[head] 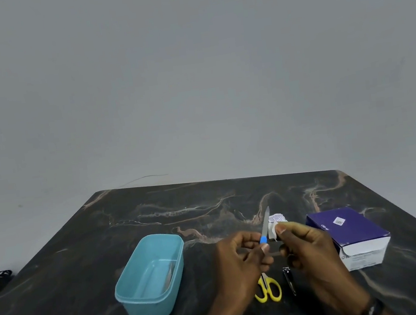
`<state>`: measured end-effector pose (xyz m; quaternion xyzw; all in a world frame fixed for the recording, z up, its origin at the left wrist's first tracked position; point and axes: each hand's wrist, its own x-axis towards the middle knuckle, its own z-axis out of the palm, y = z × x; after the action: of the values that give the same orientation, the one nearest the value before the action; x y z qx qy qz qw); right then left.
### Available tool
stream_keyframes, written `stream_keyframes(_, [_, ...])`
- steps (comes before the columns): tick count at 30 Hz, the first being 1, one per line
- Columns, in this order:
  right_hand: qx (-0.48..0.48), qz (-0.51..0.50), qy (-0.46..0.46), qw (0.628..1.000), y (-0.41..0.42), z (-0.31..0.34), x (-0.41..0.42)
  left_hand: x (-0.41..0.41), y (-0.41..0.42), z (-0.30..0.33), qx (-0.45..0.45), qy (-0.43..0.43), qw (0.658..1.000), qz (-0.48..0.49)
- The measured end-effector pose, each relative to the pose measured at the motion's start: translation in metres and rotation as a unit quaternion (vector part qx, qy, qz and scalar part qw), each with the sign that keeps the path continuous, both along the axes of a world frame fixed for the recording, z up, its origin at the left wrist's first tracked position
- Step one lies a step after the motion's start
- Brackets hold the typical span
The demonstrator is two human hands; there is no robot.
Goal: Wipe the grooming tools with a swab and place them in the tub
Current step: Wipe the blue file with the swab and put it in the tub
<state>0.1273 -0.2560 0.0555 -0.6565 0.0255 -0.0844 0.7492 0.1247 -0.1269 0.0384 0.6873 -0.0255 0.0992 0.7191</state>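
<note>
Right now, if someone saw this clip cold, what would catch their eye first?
First, the two hands at center front: the left hand holds a nail file by its blue handle, blade up, while the right hand presses a white swab to it. Next, the turquoise tub to the left, and the purple box to the right. Yellow-handled scissors and a nail clipper lie below the hands.
</note>
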Motion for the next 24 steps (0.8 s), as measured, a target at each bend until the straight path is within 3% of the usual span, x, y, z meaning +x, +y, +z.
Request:
stream_keyframes(10, [-0.001,0.004,-0.009,1.0,0.0023,0.0009,-0.0033,-0.0035,-0.0011,-0.0017,-0.006,0.003,1.0,-0.014])
stream_keyframes(24, [0.069,0.049,-0.022,0.996,0.003,0.0064,-0.0076,-0.0028,-0.0014,-0.0058,0.004,0.01,1.0,-0.027])
